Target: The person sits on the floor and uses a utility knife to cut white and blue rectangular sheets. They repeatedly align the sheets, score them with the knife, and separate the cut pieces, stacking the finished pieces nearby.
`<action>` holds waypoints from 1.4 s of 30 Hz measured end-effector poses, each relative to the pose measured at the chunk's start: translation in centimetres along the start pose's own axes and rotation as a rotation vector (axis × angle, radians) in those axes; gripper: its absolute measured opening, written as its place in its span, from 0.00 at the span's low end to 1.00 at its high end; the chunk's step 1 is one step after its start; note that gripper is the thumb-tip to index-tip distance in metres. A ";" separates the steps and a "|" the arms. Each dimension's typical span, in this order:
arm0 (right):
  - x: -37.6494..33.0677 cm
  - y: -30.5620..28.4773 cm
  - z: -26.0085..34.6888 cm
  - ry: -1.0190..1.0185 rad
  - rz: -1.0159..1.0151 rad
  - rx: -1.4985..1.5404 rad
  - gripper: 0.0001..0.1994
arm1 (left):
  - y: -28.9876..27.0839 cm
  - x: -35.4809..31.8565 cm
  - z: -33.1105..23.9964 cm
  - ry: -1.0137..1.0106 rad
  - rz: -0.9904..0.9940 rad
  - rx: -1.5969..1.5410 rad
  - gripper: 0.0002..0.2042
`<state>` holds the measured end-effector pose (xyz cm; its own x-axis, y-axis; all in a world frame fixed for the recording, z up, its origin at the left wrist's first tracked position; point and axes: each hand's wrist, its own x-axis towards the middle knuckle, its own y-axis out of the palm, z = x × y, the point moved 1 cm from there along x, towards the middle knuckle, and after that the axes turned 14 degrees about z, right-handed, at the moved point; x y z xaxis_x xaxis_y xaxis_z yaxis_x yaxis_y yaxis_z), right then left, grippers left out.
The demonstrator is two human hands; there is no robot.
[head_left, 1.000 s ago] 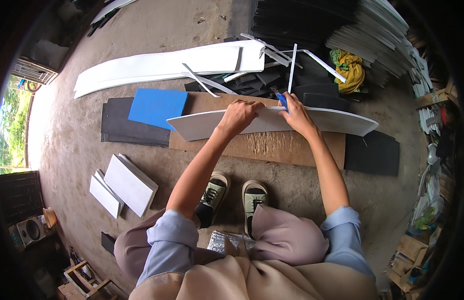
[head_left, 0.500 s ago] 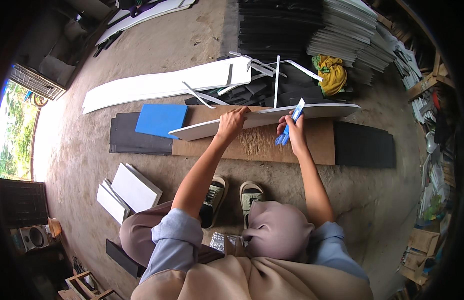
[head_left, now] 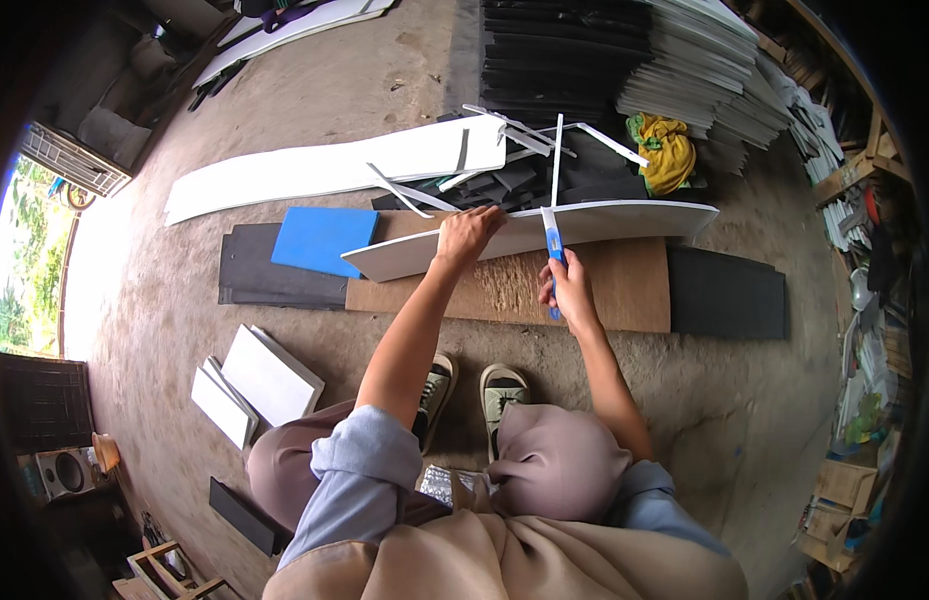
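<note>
My left hand (head_left: 467, 234) presses down on a long white foam sheet (head_left: 625, 222) that lies across a brown wooden board (head_left: 625, 285) on the floor. My right hand (head_left: 570, 290) grips a blue utility knife (head_left: 553, 245), blade up against the sheet's near edge. A thin white strip (head_left: 558, 150) stands up from the sheet just above the knife. Both forearms reach forward over my knees and shoes.
A blue foam square (head_left: 320, 240) lies on dark sheets (head_left: 275, 280) to the left. A long white sheet (head_left: 325, 170) and loose white offcuts (head_left: 505, 130) lie beyond. Stacks of black and grey sheets (head_left: 625, 60) stand behind, a yellow cloth (head_left: 670, 150) beside them. White panels (head_left: 255, 380) lie near left.
My right hand has pulled the knife back toward me across the white sheet, from its far edge to its near edge. The left hand stays pressed on the sheet. My head tilted, shifting the view.
</note>
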<state>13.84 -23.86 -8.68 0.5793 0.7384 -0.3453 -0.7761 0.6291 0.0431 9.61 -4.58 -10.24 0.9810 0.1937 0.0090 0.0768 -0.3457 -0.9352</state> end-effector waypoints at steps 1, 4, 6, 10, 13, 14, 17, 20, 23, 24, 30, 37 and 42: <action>0.0 0.2 0.3 0.073 -0.049 -0.122 0.14 | -0.1 0.0 0.0 -0.008 -0.022 0.013 0.11; 1.3 0.2 -1.4 -0.067 -0.285 -0.680 0.18 | 0.0 0.3 -1.0 -0.003 -0.074 0.039 0.10; 2.1 0.5 -2.3 -0.107 -0.317 -0.863 0.23 | 0.2 0.4 -1.1 0.012 -0.084 0.062 0.10; 3.0 2.4 -1.4 -0.103 -0.259 -0.850 0.23 | 0.4 0.3 -0.2 0.070 -0.133 0.085 0.10; 3.4 2.6 -1.2 -0.039 -0.269 -0.889 0.22 | 0.5 0.4 -0.3 0.067 -0.121 0.094 0.09; 3.5 2.6 -1.4 -0.067 -0.276 -0.903 0.21 | 0.5 0.4 -0.3 0.070 -0.130 0.092 0.08; 3.9 2.4 -2.4 -0.125 -0.297 -0.923 0.21 | 0.5 0.5 -0.4 0.069 -0.130 0.085 0.08; 4.1 2.9 -2.6 -0.125 -0.297 -0.904 0.21 | 0.7 0.6 -0.1 0.067 -0.135 0.093 0.08; 4.1 3.2 -2.5 -0.104 -0.290 -0.894 0.21 | 0.8 0.5 0.1 0.060 -0.134 0.105 0.08; 4.2 3.2 -2.6 -0.108 -0.293 -0.895 0.21 | 0.7 0.6 0.0 0.059 -0.131 0.107 0.08; 3.8 3.2 -2.2 -0.030 -0.223 -0.919 0.22 | 0.6 0.7 -0.2 0.036 -0.086 0.094 0.09; 4.2 3.6 -1.8 0.050 -0.216 -0.865 0.22 | 1.0 0.4 -0.4 0.057 -0.143 0.080 0.08; 5.7 3.6 -2.1 0.045 -0.226 -0.900 0.20 | 0.9 -0.2 -0.8 0.101 -0.157 0.086 0.07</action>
<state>13.83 -17.95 -12.49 0.7450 0.5991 -0.2933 -0.5573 0.3174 -0.7673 9.65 -5.68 -10.85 0.9715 0.1444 0.1881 0.2186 -0.2379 -0.9464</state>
